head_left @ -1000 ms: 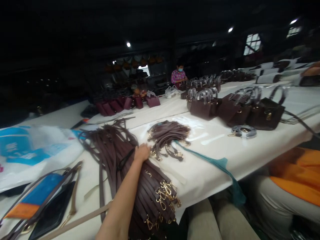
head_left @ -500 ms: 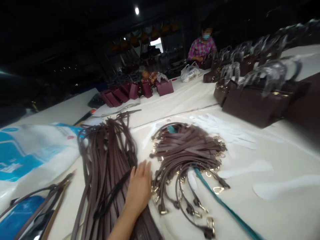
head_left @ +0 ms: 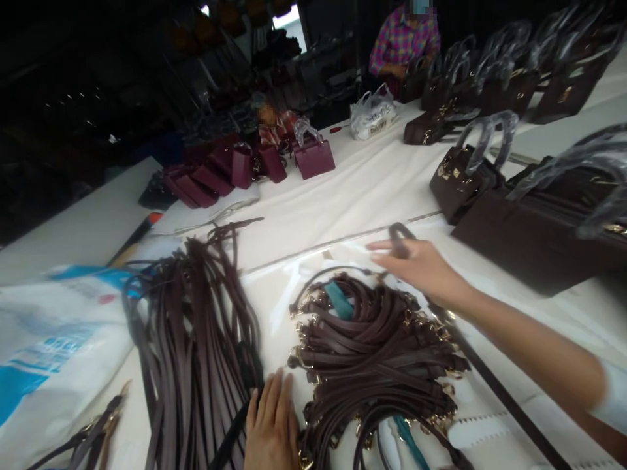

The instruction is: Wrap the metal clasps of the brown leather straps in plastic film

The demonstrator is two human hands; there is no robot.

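My left hand (head_left: 273,424) rests palm down at the lower middle, fingers extended, between a long bundle of brown straps (head_left: 189,352) and a coiled pile of brown straps with gold clasps (head_left: 377,339). Above the pile's right side, my right hand (head_left: 421,264) has its fingers closed on a dark brown strap (head_left: 504,391). One end of that strap loops up over the fingers, and its length runs down to the lower right. A green band (head_left: 339,300) lies across the coiled pile.
Dark brown handbags (head_left: 533,235) with wrapped handles stand at the right. Maroon bags (head_left: 313,158) and a white plastic bag (head_left: 375,117) sit farther back. Blue-and-white plastic packaging (head_left: 63,346) lies left. A person in a checked shirt (head_left: 404,42) is across the table (head_left: 333,202).
My right hand has come into view from the right with a strap. The view has tilted down and shifted. My left hand appears lower in the picture.
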